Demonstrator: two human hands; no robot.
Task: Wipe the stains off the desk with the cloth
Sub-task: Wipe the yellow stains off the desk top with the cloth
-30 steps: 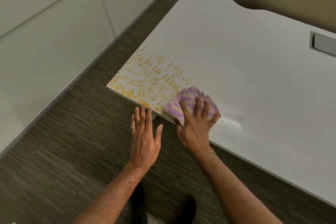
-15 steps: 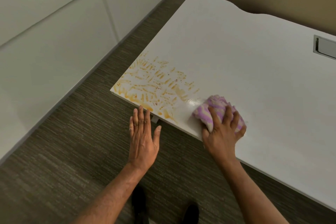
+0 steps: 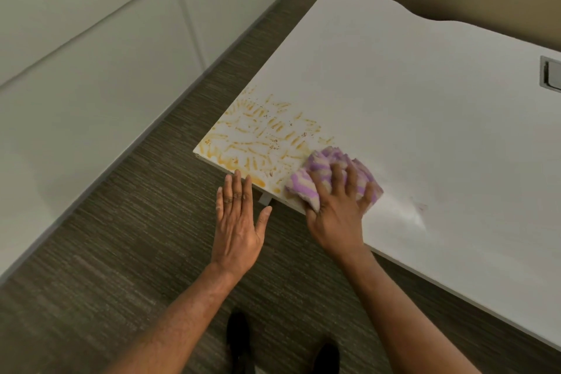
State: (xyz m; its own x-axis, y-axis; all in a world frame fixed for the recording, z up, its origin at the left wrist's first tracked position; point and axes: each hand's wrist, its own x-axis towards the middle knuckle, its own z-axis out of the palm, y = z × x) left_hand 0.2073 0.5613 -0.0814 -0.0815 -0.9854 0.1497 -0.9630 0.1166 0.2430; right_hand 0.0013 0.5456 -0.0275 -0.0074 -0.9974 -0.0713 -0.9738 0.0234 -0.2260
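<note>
White desk over grey carpet; near-left corner smeared with orange stains. Right fingers spread, curled over one purple-and-cream cloth; right hand presses it at stains' right edge, by near rim. Wad's long axis roughly left-right. Left hand flat, fingers straight, tips at near rim. Two dark shoes below.

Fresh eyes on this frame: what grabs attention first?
The orange-yellow stains smeared across the near left corner of the white desk stand out most. Right beside them, the right hand presses a bunched purple-and-cream cloth onto the desk near its front edge. The left hand is held flat and open, fingertips at the desk's edge just below the stains.
</note>
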